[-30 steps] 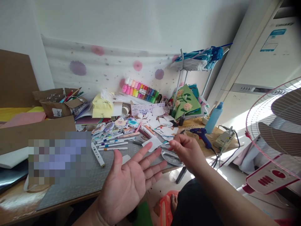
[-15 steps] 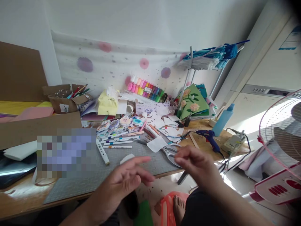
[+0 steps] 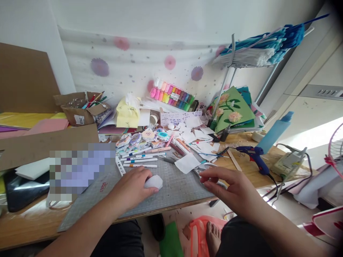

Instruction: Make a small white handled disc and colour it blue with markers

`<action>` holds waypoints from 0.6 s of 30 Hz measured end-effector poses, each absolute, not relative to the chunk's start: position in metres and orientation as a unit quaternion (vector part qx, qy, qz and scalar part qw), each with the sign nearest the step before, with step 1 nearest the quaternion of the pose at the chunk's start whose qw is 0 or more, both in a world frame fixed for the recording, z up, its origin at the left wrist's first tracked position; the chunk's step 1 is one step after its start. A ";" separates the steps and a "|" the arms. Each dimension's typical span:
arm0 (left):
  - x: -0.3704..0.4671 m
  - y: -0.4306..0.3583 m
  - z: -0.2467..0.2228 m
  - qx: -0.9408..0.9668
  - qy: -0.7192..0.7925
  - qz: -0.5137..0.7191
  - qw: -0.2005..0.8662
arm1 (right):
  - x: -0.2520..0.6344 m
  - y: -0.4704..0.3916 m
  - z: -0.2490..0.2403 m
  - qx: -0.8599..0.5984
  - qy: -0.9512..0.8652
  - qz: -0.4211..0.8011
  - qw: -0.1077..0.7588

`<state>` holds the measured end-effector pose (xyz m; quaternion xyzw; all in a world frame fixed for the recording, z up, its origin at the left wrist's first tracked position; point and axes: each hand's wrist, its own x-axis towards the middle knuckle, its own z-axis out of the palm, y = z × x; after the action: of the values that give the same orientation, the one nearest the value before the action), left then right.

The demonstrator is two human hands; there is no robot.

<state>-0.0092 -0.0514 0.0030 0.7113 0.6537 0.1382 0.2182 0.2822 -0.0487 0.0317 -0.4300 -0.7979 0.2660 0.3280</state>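
My left hand rests on the grey cutting mat, its thumb and fingers closed around the edge of a small rounded white paper piece. Over the handles of the metal scissors is my right hand, its thumb and fingers slightly apart and nothing visible between them. It covers part of one handle loop; whether it touches the loop, I cannot tell. A loose white paper scrap lies across the middle of the scissors. Several markers lie beyond my left hand.
Cut paper stickers and scraps are heaped at the back. A blue glue gun, a blue bottle and a wire rack stand at right. Cardboard and a blurred patch are at left. A fan stands far right.
My left hand has moved down and left onto the white paper piece and taken hold of it. My right hand stays by the scissors, its fingers a little more apart. The view has shifted.
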 end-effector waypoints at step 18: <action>0.011 -0.002 0.030 0.555 0.473 0.306 0.612 | 0.191 0.014 0.020 -0.361 -0.576 0.668 0.305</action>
<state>0.0112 -0.0023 0.0298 0.5546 0.4734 0.3061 0.6120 0.1907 0.0140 0.0200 -0.3610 -0.5755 0.6676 0.3046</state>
